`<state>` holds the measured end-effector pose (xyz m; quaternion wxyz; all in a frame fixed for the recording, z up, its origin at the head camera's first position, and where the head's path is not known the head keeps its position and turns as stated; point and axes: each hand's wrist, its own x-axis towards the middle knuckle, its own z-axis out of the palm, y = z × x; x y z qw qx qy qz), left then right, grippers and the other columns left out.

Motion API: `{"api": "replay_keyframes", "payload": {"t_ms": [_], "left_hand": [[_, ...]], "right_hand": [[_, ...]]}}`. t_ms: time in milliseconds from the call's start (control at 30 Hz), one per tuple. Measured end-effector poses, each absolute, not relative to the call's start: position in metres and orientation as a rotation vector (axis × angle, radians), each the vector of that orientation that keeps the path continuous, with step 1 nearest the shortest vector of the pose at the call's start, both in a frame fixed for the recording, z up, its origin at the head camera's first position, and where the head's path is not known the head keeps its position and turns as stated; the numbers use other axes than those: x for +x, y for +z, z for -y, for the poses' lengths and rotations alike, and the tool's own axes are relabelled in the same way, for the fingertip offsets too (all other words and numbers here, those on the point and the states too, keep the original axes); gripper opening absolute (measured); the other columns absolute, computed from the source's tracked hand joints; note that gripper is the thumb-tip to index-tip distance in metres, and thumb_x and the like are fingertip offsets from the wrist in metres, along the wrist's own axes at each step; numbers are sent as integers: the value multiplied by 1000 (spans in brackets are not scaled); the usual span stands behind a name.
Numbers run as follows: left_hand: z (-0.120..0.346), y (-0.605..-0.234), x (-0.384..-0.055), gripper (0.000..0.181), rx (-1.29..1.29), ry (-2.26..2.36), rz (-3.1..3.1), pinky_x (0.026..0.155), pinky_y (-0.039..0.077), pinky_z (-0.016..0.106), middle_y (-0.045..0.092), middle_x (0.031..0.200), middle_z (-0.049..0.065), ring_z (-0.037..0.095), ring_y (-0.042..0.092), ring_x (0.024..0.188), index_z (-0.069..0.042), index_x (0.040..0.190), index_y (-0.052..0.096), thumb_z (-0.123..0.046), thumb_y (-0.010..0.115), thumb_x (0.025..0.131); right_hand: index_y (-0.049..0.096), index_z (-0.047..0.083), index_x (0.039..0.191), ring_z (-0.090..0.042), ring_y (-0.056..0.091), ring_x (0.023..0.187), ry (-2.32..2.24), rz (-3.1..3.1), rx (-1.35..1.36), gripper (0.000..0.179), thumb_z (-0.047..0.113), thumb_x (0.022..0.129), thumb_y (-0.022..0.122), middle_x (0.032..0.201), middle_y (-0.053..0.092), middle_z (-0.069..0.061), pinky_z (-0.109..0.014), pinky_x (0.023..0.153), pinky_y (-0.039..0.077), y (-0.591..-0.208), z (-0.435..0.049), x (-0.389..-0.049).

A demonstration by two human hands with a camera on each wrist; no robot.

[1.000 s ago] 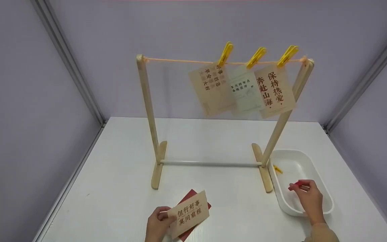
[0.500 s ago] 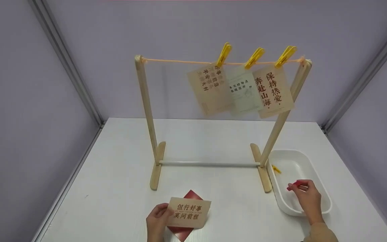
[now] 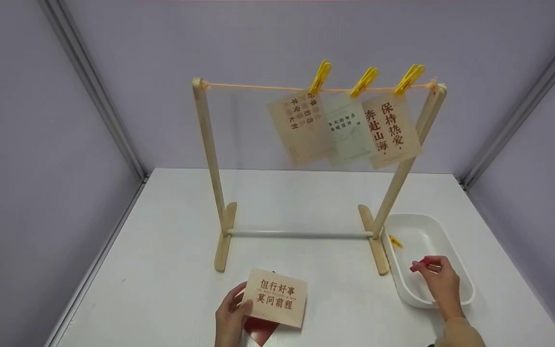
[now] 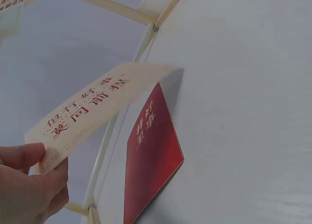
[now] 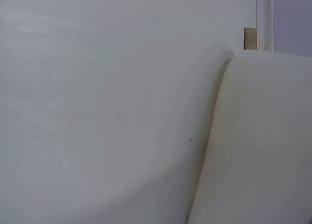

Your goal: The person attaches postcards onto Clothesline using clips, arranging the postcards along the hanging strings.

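Observation:
My left hand (image 3: pixel 231 311) pinches a beige card (image 3: pixel 277 298) with brown Chinese lettering by its left edge, thumb on the printed face. In the left wrist view the card (image 4: pixel 87 107) is tilted and raised above a red card (image 4: pixel 153 155) with pale lettering, which lies on the table. Over the white tray, my right hand (image 3: pixel 441 282) pinches a small red clothespin (image 3: pixel 420 264) between thumb and fingers. The right wrist view shows the table and the tray's outer side (image 5: pixel 263 136), without the hand.
A wooden rack (image 3: pixel 212 159) carries an orange string (image 3: pixel 253 87). Three cards, the right one (image 3: pixel 393 130) boldly lettered, hang there from yellow clothespins (image 3: pixel 365 82). A yellow clothespin (image 3: pixel 395 241) lies in the white tray (image 3: pixel 458 255), beside the rack's right foot (image 3: pixel 378 255).
My left hand has turned the beige card clockwise and raised it slightly, covering more of the red card's upper part. My right hand stays over the tray with the red clothespin.

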<state>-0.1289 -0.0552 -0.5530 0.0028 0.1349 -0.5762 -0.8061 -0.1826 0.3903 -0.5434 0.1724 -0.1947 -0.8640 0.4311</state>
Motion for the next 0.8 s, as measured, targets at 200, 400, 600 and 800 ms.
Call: {"api": "replay_keyframes", "payload": {"t_ms": [200,400,600,800], "left_hand": [[51,-581,-147,53,592,-2481,1656,69,52,26,64,99,13,19,64,84,4,116,50,-24,74,78],[36,-553,-158,44,629,-2527,1504,73,51,30,63,98,15,20,62,86,5,115,48,-21,67,85],[27,-526,-176,32,442,-2571,1345,78,47,29,61,99,12,19,59,89,7,111,51,-15,61,89],[25,-464,-189,14,250,-2586,1202,85,41,30,57,92,8,16,55,88,7,102,51,-3,51,93]], "right_hand": [[56,4,107,11,51,75,1268,2438,-500,42,35,82,69,93,62,-4,-10,64,40,-539,-392,-183],[55,5,114,10,51,80,1306,2441,-489,47,38,83,66,101,58,-1,-8,69,40,-519,-391,-182],[54,1,115,7,53,85,1369,2386,-318,43,30,85,67,96,59,4,-7,72,42,-481,-379,-187],[52,-5,112,-1,57,88,1428,2289,-31,40,19,84,68,94,61,2,-11,73,45,-422,-353,-200]]}}
